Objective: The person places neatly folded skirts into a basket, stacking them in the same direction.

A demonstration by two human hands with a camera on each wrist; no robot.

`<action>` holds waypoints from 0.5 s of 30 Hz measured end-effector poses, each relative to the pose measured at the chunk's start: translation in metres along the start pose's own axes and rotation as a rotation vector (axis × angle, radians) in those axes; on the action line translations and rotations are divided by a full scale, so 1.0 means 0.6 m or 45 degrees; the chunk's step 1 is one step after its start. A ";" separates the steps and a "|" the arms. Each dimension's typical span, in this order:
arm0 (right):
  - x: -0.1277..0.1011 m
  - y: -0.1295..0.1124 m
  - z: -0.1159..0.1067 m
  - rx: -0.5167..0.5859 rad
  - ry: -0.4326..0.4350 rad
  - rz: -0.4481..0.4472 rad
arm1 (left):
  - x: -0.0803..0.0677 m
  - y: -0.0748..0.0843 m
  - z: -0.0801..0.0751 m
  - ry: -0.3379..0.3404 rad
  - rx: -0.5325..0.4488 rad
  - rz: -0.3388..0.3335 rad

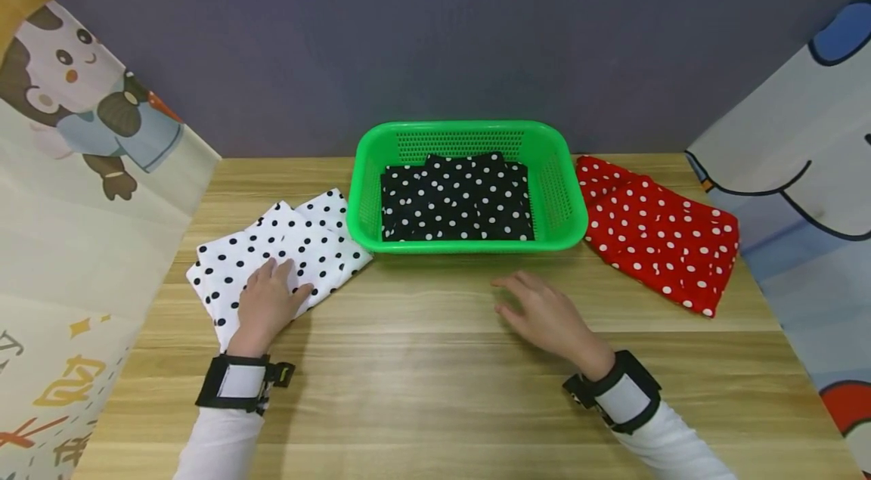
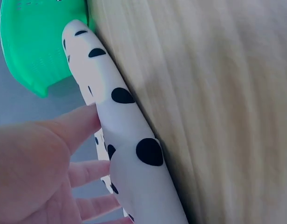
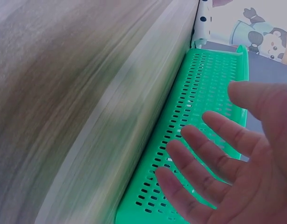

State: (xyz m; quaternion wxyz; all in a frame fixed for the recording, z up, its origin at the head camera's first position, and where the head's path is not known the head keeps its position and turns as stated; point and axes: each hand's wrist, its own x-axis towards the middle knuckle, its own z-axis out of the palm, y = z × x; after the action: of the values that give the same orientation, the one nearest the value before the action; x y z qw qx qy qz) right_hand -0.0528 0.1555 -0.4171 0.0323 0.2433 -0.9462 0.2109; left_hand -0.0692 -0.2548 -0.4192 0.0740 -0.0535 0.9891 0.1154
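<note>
On the left of the table lies a folded white cloth with black dots (image 1: 292,238). My left hand (image 1: 268,301) rests on it, and in the left wrist view its fingertips touch the folded white fabric (image 2: 129,140) with nothing gripped. My right hand (image 1: 547,314) hovers with spread fingers in front of a green plastic basket (image 1: 469,246), holding nothing. The right wrist view shows its loosely bent fingers apart from the perforated basket wall (image 3: 181,121). Inside the basket lie folded black cloths with white dots (image 1: 456,200).
A folded red cloth with white dots (image 1: 660,234) lies right of the basket, close to its side. The wooden table (image 1: 422,389) meets a dark grey panel (image 1: 442,41) at the back. Walls with cartoon prints stand at both sides.
</note>
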 end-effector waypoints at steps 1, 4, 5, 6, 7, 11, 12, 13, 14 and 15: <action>0.000 -0.001 0.000 -0.001 -0.003 0.000 | -0.003 -0.002 0.000 0.003 -0.002 0.012; 0.001 -0.002 0.001 -0.003 -0.002 -0.006 | -0.013 -0.006 -0.001 0.009 -0.014 0.049; 0.001 -0.003 0.001 -0.005 -0.001 -0.008 | -0.016 -0.008 -0.001 0.011 -0.022 0.062; 0.001 -0.003 0.001 -0.006 0.001 -0.010 | -0.019 -0.009 -0.001 0.012 -0.031 0.077; 0.001 -0.003 0.001 -0.005 0.001 -0.011 | -0.022 -0.011 -0.001 0.012 -0.044 0.090; 0.003 -0.004 0.002 0.000 0.001 -0.012 | -0.034 -0.016 -0.002 0.012 -0.076 0.141; 0.003 -0.005 0.002 0.002 -0.001 -0.011 | -0.037 -0.017 -0.001 0.009 -0.079 0.150; 0.004 -0.005 0.002 0.004 -0.004 -0.010 | -0.040 -0.017 -0.001 0.007 -0.081 0.159; 0.004 -0.006 0.002 0.004 -0.006 -0.011 | -0.045 -0.018 -0.001 0.006 -0.080 0.169; 0.005 -0.006 0.002 0.007 -0.010 -0.008 | -0.048 -0.018 0.000 0.008 -0.078 0.177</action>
State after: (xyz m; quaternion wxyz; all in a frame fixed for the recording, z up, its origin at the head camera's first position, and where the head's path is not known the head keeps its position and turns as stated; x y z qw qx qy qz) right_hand -0.0534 0.1511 -0.4163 0.0285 0.2473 -0.9450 0.2123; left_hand -0.0393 -0.2626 -0.4167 0.0611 0.0127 0.9867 0.1502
